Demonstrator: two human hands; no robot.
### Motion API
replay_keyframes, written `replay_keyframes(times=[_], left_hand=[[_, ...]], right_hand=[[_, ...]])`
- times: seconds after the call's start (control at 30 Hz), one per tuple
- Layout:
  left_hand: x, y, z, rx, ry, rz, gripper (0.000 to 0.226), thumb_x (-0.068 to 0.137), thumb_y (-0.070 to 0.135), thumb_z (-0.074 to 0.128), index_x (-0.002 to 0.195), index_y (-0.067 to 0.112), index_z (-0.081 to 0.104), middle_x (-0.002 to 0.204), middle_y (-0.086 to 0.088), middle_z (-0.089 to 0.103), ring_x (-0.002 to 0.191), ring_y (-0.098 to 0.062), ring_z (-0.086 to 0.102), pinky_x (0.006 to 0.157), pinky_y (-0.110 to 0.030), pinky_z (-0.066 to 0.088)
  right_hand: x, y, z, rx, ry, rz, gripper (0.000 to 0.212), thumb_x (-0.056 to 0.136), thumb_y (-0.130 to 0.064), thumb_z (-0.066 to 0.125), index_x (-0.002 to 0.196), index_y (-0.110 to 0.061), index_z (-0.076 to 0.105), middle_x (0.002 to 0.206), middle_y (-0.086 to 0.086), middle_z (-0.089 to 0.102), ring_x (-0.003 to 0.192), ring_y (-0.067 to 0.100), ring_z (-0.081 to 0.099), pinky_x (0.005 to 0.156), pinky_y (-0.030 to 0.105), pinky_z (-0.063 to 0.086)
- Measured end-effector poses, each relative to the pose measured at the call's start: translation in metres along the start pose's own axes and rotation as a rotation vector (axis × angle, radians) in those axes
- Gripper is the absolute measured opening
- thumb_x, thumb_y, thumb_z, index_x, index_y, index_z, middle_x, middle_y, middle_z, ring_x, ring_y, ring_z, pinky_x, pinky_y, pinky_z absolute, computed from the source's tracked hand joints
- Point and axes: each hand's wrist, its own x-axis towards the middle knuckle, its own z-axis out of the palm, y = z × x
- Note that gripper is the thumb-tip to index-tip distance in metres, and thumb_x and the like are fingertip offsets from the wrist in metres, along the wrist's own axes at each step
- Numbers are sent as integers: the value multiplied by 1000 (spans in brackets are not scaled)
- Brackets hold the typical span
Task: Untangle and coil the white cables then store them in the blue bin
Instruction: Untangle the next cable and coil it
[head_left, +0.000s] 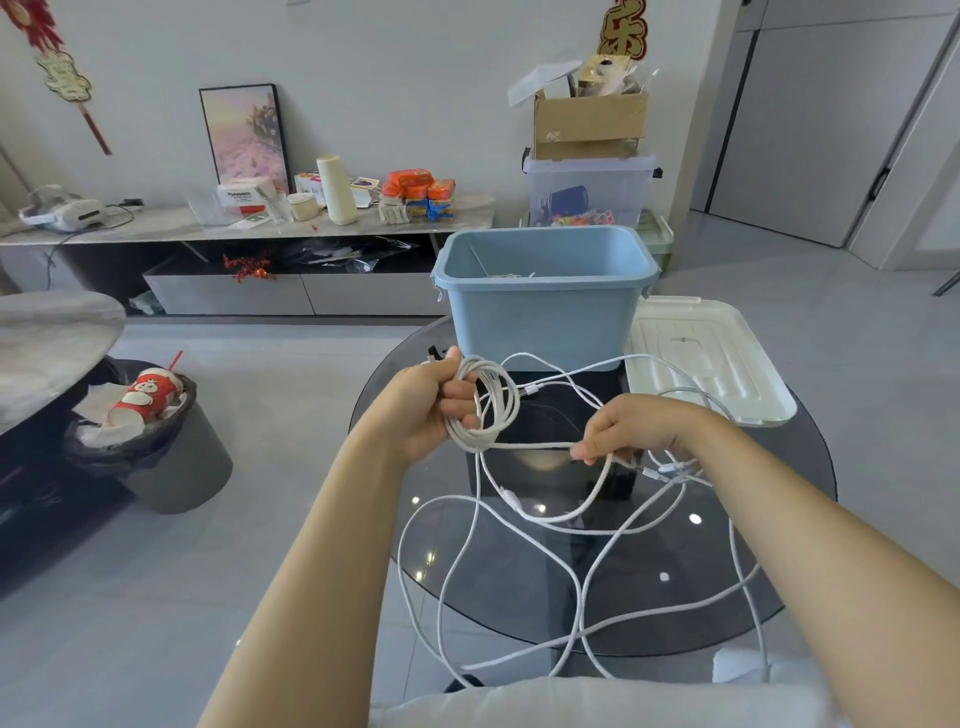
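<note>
Coil (483, 405) upright in left hand (426, 410) | right hand (628, 431) pinches strand running sideways

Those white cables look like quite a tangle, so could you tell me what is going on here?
A person is winding them up. The left hand grips a small coil, and the right hand pinches the strand feeding it. Loose white cables sprawl over the glass table. The blue bin stands open behind, its lid beside it.

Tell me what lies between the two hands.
In the head view, a taut white cable strand runs from the coil in the left hand to the right hand.
</note>
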Motion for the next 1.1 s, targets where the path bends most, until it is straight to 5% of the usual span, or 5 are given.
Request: replay_keyframes(times=[0.23, 0.57, 0.77, 0.93, 1.1], left_hand=[[-4, -4, 4, 447, -69, -48, 34, 103, 27, 36, 76, 10, 46, 48, 6, 32, 38, -6, 28, 47, -22, 38], [12, -20, 10, 830, 80, 105, 31, 100, 22, 45, 75, 7, 54, 58, -2, 45, 49, -15, 42, 60, -29, 44], [17, -24, 20, 377, 173, 77, 31, 102, 17, 39, 83, 4, 59, 70, -8, 65, 53, -15, 61, 63, -29, 48], [14, -26, 30, -116, 222, 72, 28, 102, 14, 41, 81, 3, 55, 68, -11, 64, 66, -23, 61, 72, -39, 49], [17, -26, 33, -248, 370, 168, 24, 102, 18, 42, 86, 3, 52, 70, -8, 60, 56, -18, 63, 63, -34, 53]], right_hand=[[-2, -18, 0, -78, 153, 52, 24, 84, -33, 67, 71, -13, 66, 56, -8, 59, 48, 7, 46, 54, 21, 36], [-11, -60, 17, 725, 279, -10, 13, 87, -9, 62, 74, -9, 61, 55, 1, 56, 42, 8, 54, 44, 18, 42], [-21, -74, 47, 111, 522, -235, 31, 83, -15, 66, 108, -33, 68, 73, -5, 65, 67, 12, 57, 67, 22, 45], [-20, -81, 64, -383, 697, -278, 54, 88, -11, 48, 136, -35, 47, 102, 0, 63, 100, 24, 57, 78, 33, 46], [-23, -84, 76, -251, 620, -321, 58, 84, 3, 46, 136, -22, 41, 107, 6, 45, 96, 26, 50, 80, 39, 45]])
